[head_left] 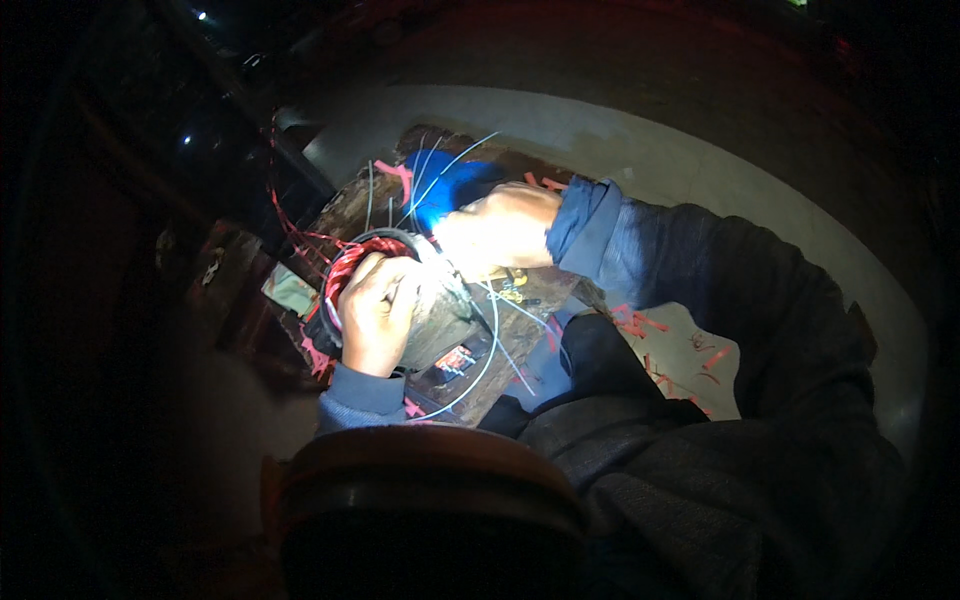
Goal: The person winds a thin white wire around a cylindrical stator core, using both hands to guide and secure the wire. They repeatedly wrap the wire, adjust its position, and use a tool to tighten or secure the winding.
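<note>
A motor stator (440, 330) with a round metal housing lies on the work surface, red wire windings (345, 268) filling its open end. My left hand (378, 312) is at that opening, its fingers bent together against the windings; what they pinch is hidden. Just to the right, my right hand (503, 228) is closed over the stator's upper edge, with strong glare across its fingers. Whatever it grips is lost in the bright light. Thin pale tubing (496, 325) curves down from near the right hand, and more pale strands (452, 168) stick up beyond it.
The stator rests on a worn wooden board (515, 345). A blue item (440, 185) lies behind the hands. Pink scraps (395, 172) lie around the board and floor. Red wires (283, 215) trail to the upper left. A small red-and-white packet (456, 361) and pale green card (290, 291) lie nearby.
</note>
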Action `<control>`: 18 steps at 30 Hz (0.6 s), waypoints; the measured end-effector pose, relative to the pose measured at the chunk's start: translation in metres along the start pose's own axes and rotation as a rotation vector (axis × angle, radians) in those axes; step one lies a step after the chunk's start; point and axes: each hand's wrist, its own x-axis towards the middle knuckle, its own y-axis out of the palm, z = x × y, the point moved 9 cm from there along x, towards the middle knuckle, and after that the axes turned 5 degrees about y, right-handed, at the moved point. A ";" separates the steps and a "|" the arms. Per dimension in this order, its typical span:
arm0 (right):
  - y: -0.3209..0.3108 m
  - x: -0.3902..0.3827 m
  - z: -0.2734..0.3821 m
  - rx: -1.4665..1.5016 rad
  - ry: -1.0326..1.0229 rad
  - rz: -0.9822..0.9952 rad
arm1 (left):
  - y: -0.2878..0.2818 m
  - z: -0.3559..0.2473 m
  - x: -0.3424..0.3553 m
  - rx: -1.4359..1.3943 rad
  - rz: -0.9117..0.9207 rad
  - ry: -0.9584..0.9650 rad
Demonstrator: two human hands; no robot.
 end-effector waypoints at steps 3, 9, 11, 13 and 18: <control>-0.008 -0.008 0.000 -0.070 -0.039 -0.050 | 0.002 0.002 0.000 0.016 0.031 -0.051; 0.014 -0.004 0.011 -0.161 -0.027 0.044 | 0.001 -0.004 0.004 -0.064 0.032 -0.030; 0.033 -0.002 0.024 -0.281 -0.074 0.097 | 0.002 -0.006 0.004 -0.043 0.049 0.014; 0.037 -0.003 0.017 -0.297 0.025 0.133 | 0.002 -0.004 0.002 -0.033 0.045 0.027; -0.067 -0.039 -0.004 -0.131 -0.075 -0.133 | 0.001 -0.003 0.002 -0.049 -0.013 0.030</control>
